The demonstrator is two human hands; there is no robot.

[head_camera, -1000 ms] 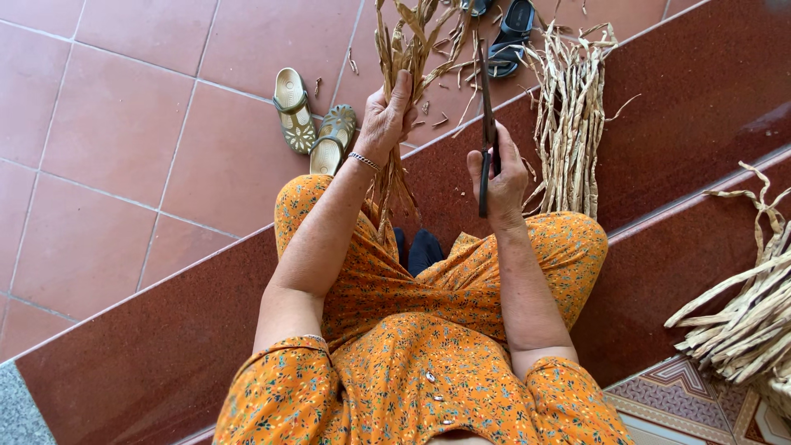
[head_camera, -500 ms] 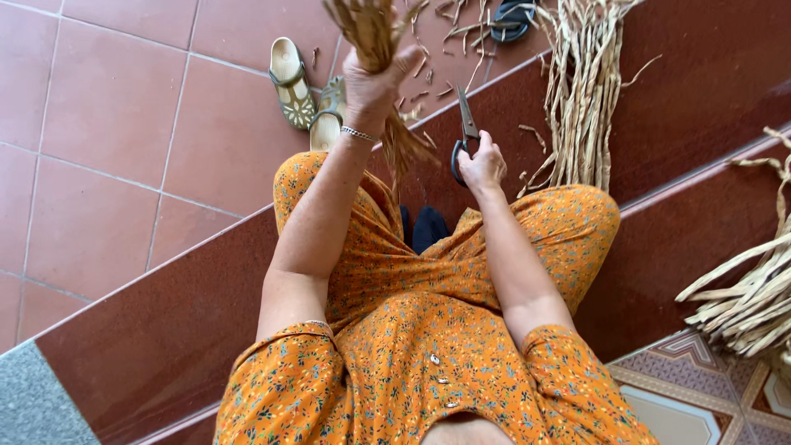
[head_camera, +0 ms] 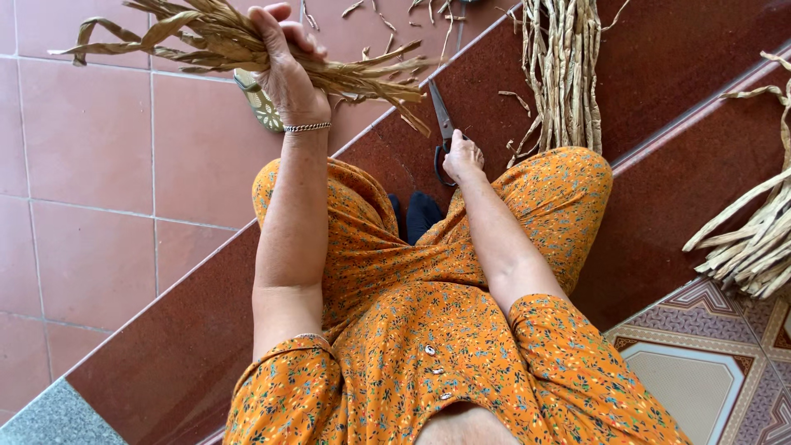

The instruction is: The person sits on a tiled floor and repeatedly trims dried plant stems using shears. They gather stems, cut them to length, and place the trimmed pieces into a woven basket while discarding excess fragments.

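Note:
My left hand (head_camera: 285,62) is raised at the upper left and grips a bundle of dried tan plant strips (head_camera: 198,37) that now lies almost level, its ends fanning to both sides. A bead bracelet sits on that wrist. My right hand (head_camera: 461,156) is lower, near my right knee, closed on the handles of dark scissors (head_camera: 440,115) whose blades point up and away. The scissors are apart from the bundle. I sit on a dark red step in an orange flowered outfit.
A pile of dried strips (head_camera: 564,66) lies on the step beyond my right knee. Another heap (head_camera: 754,239) rests at the right edge. A sandal (head_camera: 259,103) peeks out behind my left hand on pink floor tiles (head_camera: 91,181). Loose scraps litter the floor at the top.
My left hand has swung the bundle from upright to nearly level and out to the left. The right hand with the scissors has dropped toward my knee.

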